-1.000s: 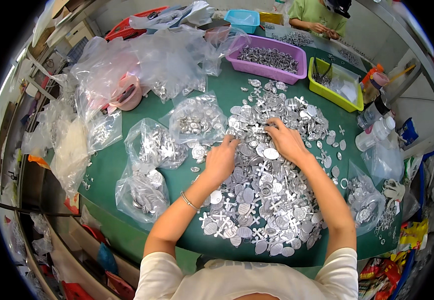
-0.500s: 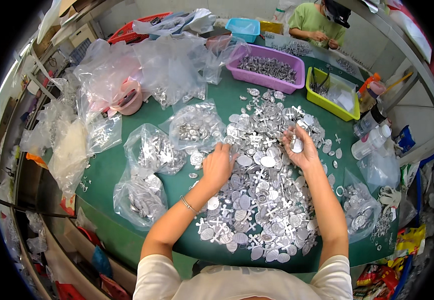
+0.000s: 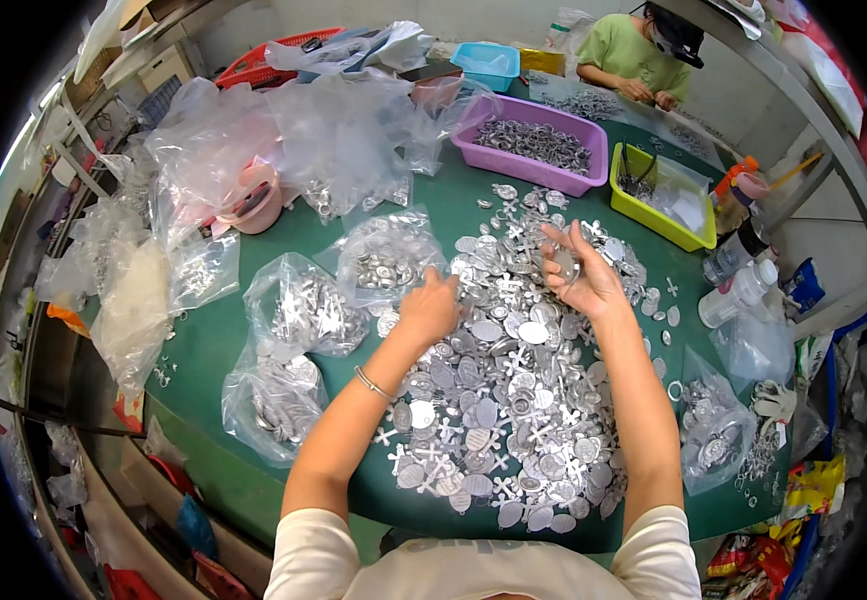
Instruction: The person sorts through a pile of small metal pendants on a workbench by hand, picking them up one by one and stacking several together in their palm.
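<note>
Loose silver oval medals and small crosses lie in a broad pile point(image 3: 514, 400) on the green table. My right hand point(image 3: 594, 285) is over the far right part of the pile, palm turned up and fingers curled around a silver oval medal point(image 3: 567, 264); whether more medals lie under it is hidden. My left hand point(image 3: 432, 308) is at the pile's left edge, beside a clear bag of oval medals point(image 3: 389, 262). Its fingers are bent together, and anything between them is hidden. Two more clear bags, one of crosses point(image 3: 316, 312) and one of medals point(image 3: 282, 400), lie left of that arm.
A purple basket point(image 3: 594, 182) of metal pieces and a yellow-green tray point(image 3: 662, 212) with pliers stand at the back. White bottles point(image 3: 739, 293) and another filled bag point(image 3: 716, 430) are at right. Plastic bags point(image 3: 324, 125) crowd the back left. Across the table sits a person in green point(image 3: 634, 55).
My right hand has shifted up and left, its fingers spreading slightly around the medal. My left hand has moved a little farther from me, closer to the bag of oval medals.
</note>
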Available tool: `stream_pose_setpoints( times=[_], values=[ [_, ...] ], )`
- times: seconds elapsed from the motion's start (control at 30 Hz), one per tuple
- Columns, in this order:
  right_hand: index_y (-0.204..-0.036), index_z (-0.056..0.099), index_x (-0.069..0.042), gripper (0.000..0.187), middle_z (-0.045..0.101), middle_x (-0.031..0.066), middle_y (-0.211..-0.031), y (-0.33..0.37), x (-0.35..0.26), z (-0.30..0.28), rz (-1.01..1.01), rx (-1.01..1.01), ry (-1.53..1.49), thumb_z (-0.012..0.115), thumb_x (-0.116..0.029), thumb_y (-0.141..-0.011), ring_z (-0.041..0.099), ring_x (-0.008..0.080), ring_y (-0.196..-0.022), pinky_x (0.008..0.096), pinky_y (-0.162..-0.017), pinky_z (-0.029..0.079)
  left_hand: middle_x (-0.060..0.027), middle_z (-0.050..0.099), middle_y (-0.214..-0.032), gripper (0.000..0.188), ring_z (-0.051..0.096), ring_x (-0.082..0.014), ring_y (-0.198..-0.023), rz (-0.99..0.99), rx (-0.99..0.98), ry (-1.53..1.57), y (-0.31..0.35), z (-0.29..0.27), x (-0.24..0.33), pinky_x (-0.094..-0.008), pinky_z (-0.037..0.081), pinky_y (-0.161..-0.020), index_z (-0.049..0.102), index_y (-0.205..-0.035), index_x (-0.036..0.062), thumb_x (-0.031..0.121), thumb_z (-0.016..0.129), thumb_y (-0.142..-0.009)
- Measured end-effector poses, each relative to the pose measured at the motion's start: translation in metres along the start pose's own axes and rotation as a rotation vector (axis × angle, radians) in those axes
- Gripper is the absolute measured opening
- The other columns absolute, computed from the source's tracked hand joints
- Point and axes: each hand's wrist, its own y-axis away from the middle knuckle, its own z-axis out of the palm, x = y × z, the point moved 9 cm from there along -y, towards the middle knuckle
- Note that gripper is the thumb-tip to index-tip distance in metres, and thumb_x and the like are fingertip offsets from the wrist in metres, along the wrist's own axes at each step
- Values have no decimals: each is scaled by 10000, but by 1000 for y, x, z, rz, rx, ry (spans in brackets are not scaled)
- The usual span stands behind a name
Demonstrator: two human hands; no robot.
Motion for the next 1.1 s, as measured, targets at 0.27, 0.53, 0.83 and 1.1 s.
stream_pose_setpoints(
  times=[0.27,0.53,0.83,1.1],
  values=[
    [-978,641,-80,345,592,97,-935,19,-31,-24,-763,296,1793,740,-251,-695,608,262,-794,365,-713,470,-243,480,-1114,494,589,-418,-861,50,-105,-31,-14,13,-5,-464,486,-756,462,-1189,68,269,653,-781],
    [-902,612,-66,180,596,137,-900,19,-12,4,-583,240,2105,650,-171,-762,602,347,-855,443,-694,481,-251,487,-1065,421,607,-410,-785,53,16,-95,-4,9,-3,-472,502,-676,503,-1078,23,199,662,-730],
    [-991,610,-52,213,638,144,-905,36,-40,-28,-672,183,1731,594,-20,-781,607,318,-833,374,-723,466,-184,513,-941,170,620,-352,-662,44,301,-186,-5,15,-3,-418,511,-554,530,-835,-14,105,584,-727],
    [-1063,575,-29,224,562,56,-720,35,-33,-106,-305,295,324,502,-102,-864,512,180,-611,299,-539,438,-193,517,-978,216,595,-380,-745,-105,492,127,8,-21,-19,-475,475,-653,533,-875,-30,137,588,-749]
  ],
)
